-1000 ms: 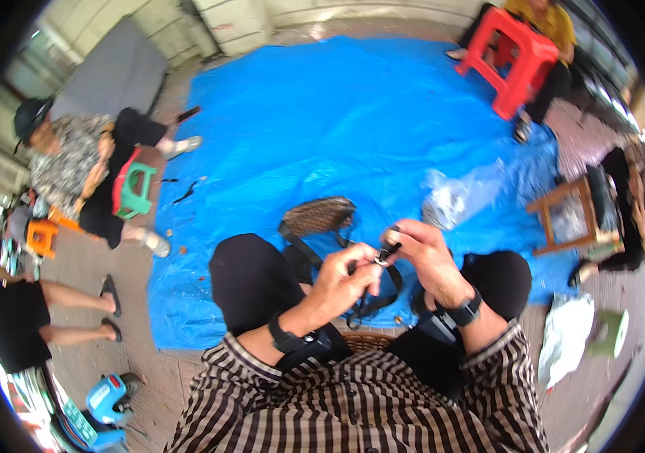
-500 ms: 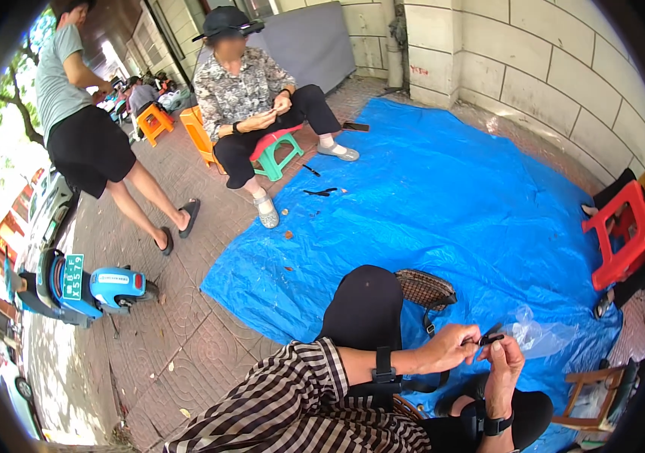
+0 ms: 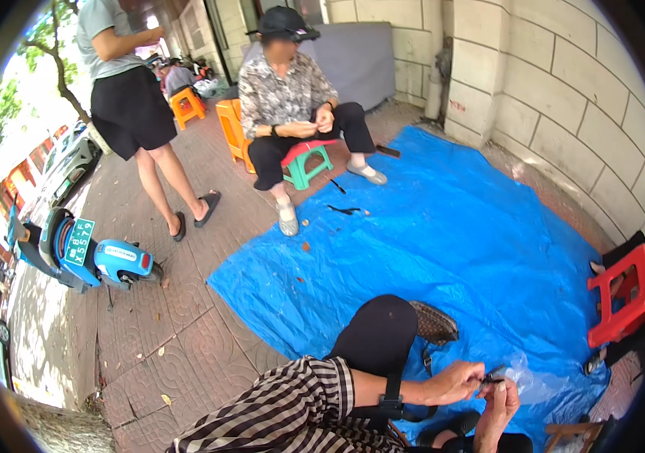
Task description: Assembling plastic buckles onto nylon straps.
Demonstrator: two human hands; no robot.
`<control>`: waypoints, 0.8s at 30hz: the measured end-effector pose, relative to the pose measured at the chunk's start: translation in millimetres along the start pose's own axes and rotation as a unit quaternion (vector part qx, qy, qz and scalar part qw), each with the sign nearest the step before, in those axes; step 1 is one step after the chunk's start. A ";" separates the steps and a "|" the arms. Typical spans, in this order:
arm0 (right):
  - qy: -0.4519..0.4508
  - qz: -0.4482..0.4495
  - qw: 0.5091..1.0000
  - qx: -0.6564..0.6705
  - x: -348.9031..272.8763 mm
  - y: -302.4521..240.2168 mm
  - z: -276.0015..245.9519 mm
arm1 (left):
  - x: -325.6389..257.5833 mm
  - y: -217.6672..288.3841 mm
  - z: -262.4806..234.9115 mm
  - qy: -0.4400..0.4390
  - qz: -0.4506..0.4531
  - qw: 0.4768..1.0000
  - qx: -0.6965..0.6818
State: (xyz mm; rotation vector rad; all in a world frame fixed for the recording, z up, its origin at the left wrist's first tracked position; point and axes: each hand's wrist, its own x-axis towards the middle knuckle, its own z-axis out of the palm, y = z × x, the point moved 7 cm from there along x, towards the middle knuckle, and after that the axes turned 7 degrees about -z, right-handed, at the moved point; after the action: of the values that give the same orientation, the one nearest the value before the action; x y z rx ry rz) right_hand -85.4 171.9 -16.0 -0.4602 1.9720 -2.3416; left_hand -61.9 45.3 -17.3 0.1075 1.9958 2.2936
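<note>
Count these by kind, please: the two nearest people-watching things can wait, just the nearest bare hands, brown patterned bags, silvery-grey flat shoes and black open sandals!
Nearest bare hands, left hand and right hand: 2
Brown patterned bag: 1
Silvery-grey flat shoes on the seated person: 2
Black open sandals on the standing person: 2
Total: 7

Free room over tarp [image 3: 443,241] beyond hands [image 3: 455,382], between brown bag [image 3: 434,325] and clear plastic [image 3: 530,381].

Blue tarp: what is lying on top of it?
On the blue tarp lie a brown bag, clear plastic and thin black strips. The knee, left hand and right hand, holding a small black piece, cover part; anything behind them cannot be seen.
</note>
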 end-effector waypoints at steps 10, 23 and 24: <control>-0.057 0.073 0.985 0.146 9.1 -4.8 45.7 | -4.4 22.8 -36.5 0.055 -0.006 0.998 0.011; -0.040 0.178 0.945 0.270 -3.2 -0.3 42.3 | -9.1 31.1 -27.1 0.053 0.019 0.990 0.130; -0.041 0.168 0.945 0.279 -2.4 -1.5 42.2 | -9.5 32.0 -25.6 0.054 0.021 0.989 0.133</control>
State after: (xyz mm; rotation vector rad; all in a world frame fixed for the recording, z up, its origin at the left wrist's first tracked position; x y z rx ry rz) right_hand -72.1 132.4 -8.8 -0.1609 1.1490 -2.4451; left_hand -56.5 14.6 11.0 0.0468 2.3682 2.0848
